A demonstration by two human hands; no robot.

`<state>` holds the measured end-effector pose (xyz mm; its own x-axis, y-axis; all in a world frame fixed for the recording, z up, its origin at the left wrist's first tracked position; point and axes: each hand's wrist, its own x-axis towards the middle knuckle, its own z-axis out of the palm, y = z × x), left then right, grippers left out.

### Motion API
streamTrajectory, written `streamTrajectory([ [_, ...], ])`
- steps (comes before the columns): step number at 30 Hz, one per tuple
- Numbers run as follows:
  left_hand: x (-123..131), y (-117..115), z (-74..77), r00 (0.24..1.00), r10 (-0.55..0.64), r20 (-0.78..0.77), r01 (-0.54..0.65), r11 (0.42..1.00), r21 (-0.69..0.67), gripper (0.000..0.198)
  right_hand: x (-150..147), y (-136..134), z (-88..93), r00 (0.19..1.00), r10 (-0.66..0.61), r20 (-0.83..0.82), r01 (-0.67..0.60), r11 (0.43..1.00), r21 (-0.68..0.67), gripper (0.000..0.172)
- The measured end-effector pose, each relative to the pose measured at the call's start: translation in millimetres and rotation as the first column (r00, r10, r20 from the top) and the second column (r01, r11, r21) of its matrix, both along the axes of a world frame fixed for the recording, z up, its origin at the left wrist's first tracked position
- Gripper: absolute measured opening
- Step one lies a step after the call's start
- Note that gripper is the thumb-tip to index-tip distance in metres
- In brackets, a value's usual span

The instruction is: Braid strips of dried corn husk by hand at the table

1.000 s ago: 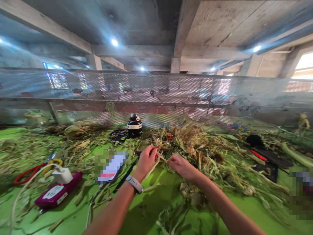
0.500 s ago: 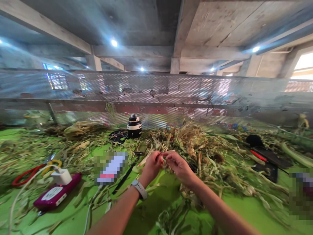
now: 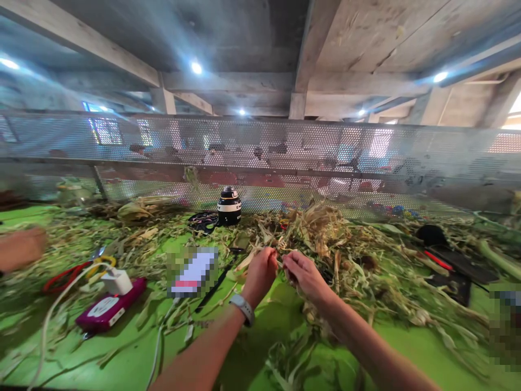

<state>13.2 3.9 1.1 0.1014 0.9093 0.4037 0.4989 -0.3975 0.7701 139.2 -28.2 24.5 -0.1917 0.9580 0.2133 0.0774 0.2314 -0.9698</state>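
My left hand [image 3: 261, 274], with a watch [image 3: 243, 308] on its wrist, is closed, thumb and fingers pressed together. Close beside it, my right hand [image 3: 302, 273] is also closed in a pinch, a small gap between the two. Whatever the fingers hold is too small to make out. Both hands hover over the green tabletop [image 3: 277, 353], in front of a heap of dry corn husks [image 3: 319, 225]. Torn husk strips [image 3: 288, 369] lie below my right forearm.
Left of my hands are a phone [image 3: 195, 271] with a blurred screen, a purple power strip [image 3: 112, 308] with a white charger [image 3: 117, 282], and scissors [image 3: 67, 278]. A black bottle [image 3: 229, 206] stands behind. Another person's hand [image 3: 24, 248] reaches in at the left edge.
My hands have drawn slightly apart; before, their fingertips met. Another person's hand has come in at the left. The view has shifted a little to the left.
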Motion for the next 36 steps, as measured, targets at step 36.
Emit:
streamTrajectory([
  [36, 7.2, -7.7, -2.8, 0.758, 0.064, 0.65, 0.197, 0.926, -0.321, 0.027, 11.6, 12.5, -15.7, 0.921, -0.142, 0.363, 0.044, 0.963, 0.264, 0.022],
])
